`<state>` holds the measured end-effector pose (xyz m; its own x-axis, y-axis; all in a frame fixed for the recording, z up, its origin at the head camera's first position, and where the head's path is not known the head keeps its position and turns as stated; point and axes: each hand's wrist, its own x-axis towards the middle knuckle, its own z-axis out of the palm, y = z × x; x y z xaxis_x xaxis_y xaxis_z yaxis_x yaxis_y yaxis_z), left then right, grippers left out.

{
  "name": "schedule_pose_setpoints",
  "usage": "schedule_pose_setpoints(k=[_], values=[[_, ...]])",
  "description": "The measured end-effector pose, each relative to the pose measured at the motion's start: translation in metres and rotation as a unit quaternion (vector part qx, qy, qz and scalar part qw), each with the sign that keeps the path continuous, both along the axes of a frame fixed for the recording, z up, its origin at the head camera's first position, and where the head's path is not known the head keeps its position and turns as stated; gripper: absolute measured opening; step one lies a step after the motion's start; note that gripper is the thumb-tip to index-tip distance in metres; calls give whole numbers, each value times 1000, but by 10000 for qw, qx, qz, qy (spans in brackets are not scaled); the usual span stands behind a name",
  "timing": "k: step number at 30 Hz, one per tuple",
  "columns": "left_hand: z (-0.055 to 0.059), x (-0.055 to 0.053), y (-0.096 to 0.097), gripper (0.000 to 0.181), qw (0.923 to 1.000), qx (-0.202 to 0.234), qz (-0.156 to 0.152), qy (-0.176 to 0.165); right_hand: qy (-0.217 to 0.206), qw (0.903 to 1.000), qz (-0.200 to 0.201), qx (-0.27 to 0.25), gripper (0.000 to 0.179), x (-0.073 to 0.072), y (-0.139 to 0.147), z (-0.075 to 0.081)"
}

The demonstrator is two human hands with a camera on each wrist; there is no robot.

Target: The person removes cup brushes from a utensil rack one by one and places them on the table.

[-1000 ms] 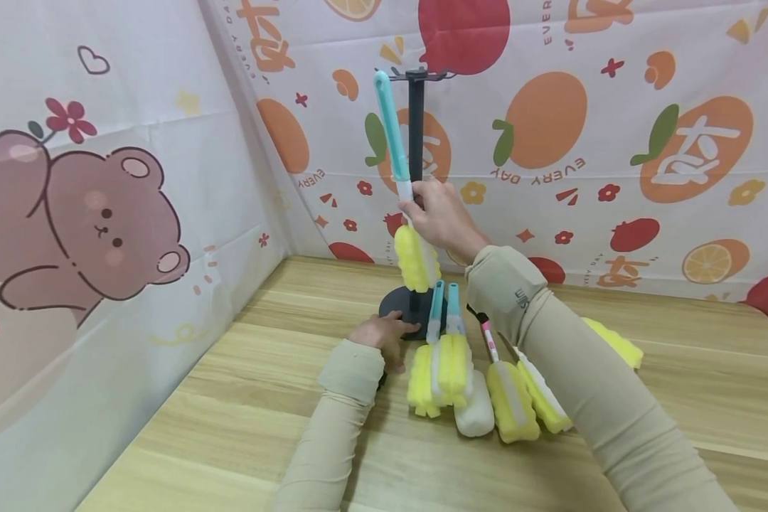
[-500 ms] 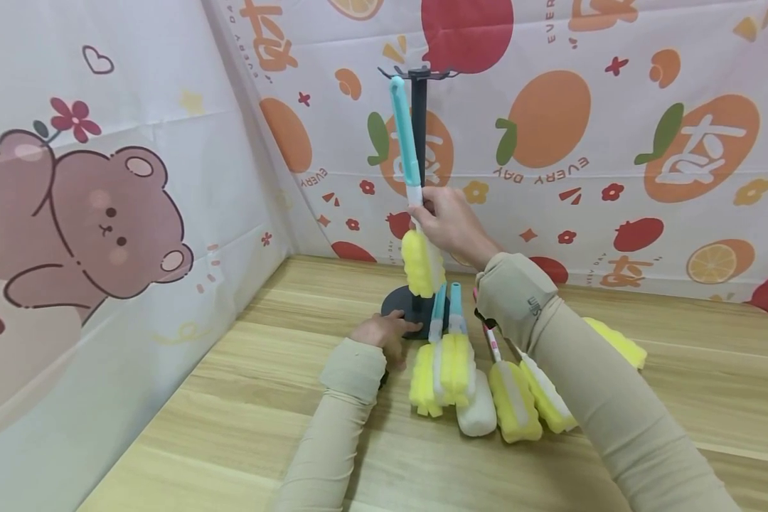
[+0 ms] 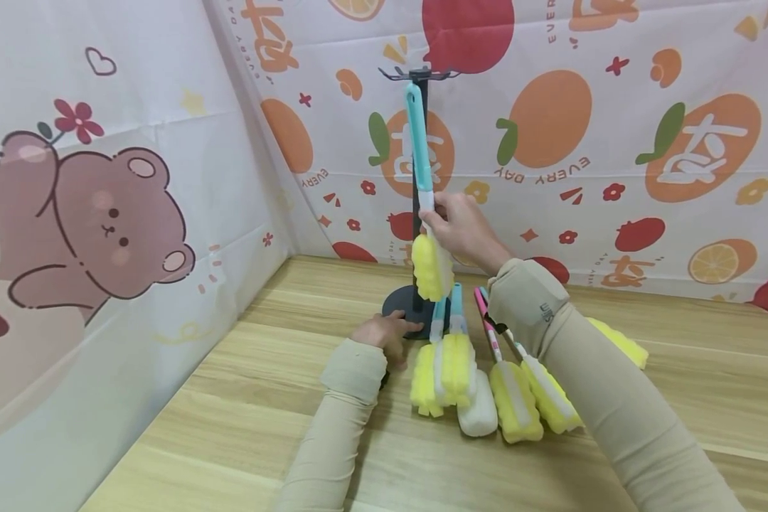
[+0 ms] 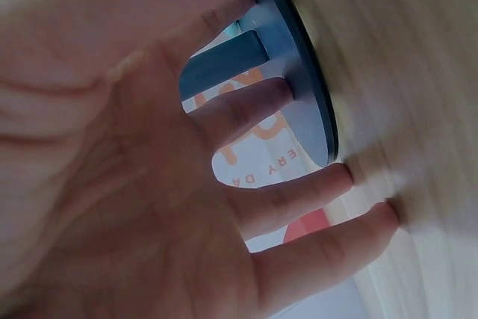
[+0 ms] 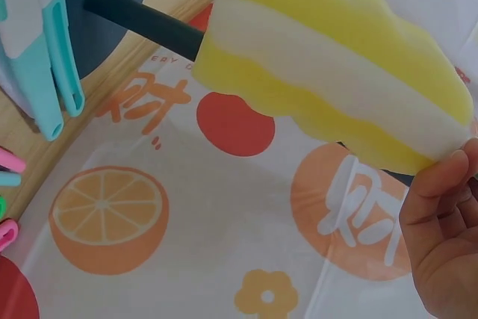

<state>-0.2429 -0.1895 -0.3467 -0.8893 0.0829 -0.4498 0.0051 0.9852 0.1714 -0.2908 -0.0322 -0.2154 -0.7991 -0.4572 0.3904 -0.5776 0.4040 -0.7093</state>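
My right hand [image 3: 464, 226] pinches a sponge bottle brush [image 3: 419, 142] at its white neck. Its teal handle points up, tilted slightly left, and the handle's holed tip sits just below the hooks [image 3: 420, 74] of a black rack. In the head view the brush overlaps the rack's pole [image 3: 422, 107]. In the right wrist view the yellow and white sponge head [image 5: 328, 72] is large beside the right fingers. My left hand [image 3: 384, 336] rests at the rack's round base [image 4: 310, 95], fingers spread. Some of its fingertips touch the base and others the wooden table [image 4: 403, 110].
Several more sponge brushes lie in front of the base: two yellow and white ones [image 3: 444, 373] with teal handles, a white one [image 3: 477, 409], and a yellow one [image 3: 515, 405] with a pink handle. Another yellow sponge [image 3: 617, 343] lies beyond the right forearm. Printed cloth stands behind and left.
My right hand has moved the brush to the right and slightly down, so its handle now crosses in front of the pole. The left hand has stayed at the base.
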Motion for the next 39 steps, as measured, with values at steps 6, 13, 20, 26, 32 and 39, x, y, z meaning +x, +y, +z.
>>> schedule_pose_setpoints(k=[6,13,20,26,32,39], values=[[-1,0,0,83,10000,-46,7,7,-15,10000,-97,-2,25,0,7,-5],[0,0,1,84,9999,-73,-89,-20,-34,9998,-171,48,26,-1,13,-6],[2,0,0,84,9998,-94,-198,-40,-177,9996,-211,37,26,-2,21,-8],[1,1,0,84,9997,-127,-180,-49,-387,9990,-223,-20,29,-3,28,-11],[1,0,0,83,9999,-40,-127,-50,-496,9984,-267,-26,28,-2,35,-12],[1,1,-1,83,10000,0,-79,-47,-448,9987,-252,-25,25,-3,41,-14]])
